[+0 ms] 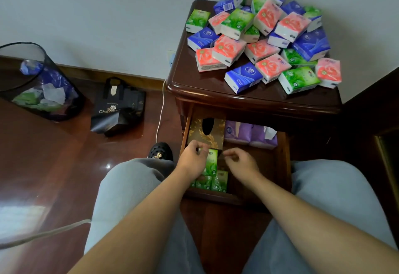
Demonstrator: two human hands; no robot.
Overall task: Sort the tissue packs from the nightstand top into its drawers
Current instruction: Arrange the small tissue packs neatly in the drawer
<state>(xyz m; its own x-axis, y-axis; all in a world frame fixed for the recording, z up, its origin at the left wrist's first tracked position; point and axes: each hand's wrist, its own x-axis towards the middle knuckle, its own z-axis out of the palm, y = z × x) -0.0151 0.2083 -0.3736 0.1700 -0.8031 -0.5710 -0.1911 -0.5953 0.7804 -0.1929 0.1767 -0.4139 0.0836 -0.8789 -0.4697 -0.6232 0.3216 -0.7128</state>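
A heap of green, pink and blue tissue packs (262, 42) covers the dark wooden nightstand top (194, 83). Below it the top drawer (280, 165) stands pulled out. At the drawer's front left, several green packs (218, 182) stand in a row. My left hand (192, 159) grips one more green tissue pack (210, 162) upright above that row. My right hand (240, 162) hovers just right of it with fingers curled and nothing in it.
The drawer's back holds a gold tissue box (207, 131) and purple tissue packs (250, 132). On the floor to the left are a black mesh bin (36, 83), a black paper bag (117, 109) and a white cable (160, 111). My knees flank the drawer.
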